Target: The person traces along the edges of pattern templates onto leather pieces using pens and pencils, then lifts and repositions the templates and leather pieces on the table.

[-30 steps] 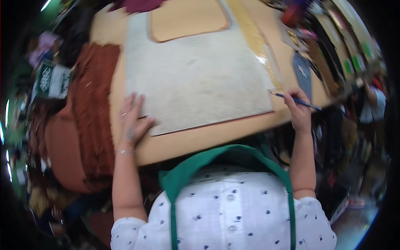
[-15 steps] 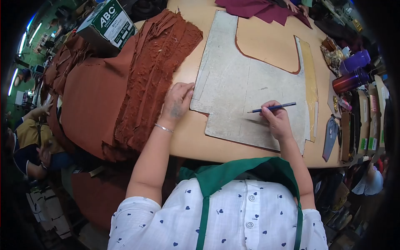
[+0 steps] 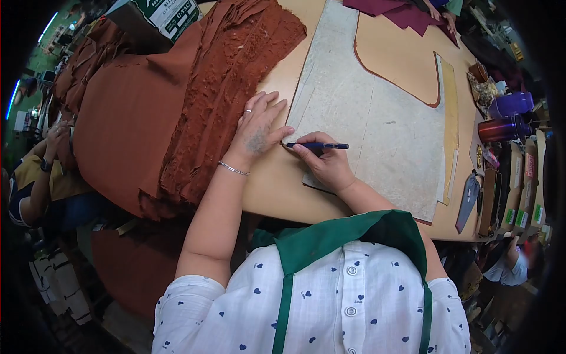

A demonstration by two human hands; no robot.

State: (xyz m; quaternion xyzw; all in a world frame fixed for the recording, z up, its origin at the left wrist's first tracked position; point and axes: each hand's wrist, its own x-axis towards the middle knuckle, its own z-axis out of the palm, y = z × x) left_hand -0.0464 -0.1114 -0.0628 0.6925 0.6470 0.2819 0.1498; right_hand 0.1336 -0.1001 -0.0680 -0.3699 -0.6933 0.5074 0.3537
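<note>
Place: I take this for a workshop for sheet material (leather or cloth, I can't tell from here).
Surface: one broad table (image 3: 268,192) bearing a pale cut-out panel (image 3: 383,138).
Stock: rust-brown sheets (image 3: 127,121), thickly piled; maroon pieces (image 3: 407,16) beyond.
Crew: I see another person (image 3: 32,200) at left.

- Right hand (image 3: 324,168): palm hidden; fingers cover part of pencil (image 3: 335,146). Contact of pencil tip with surface: cannot tell.
- Pale sheet (image 3: 380,127): far end cut off by top edge; near edge partly hidden behind right hand, forearm and green apron (image 3: 348,230).
- Left hand (image 3: 259,130): underside hidden.
- Green-and-white box (image 3: 171,15): top cropped, lettering incomplete.
- Maroon cloth (image 3: 398,13): cropped at top.
- Cartons (image 3: 526,177), right: small label print illegible.
- Person (image 3: 512,265), far right: small, blurred.
</note>
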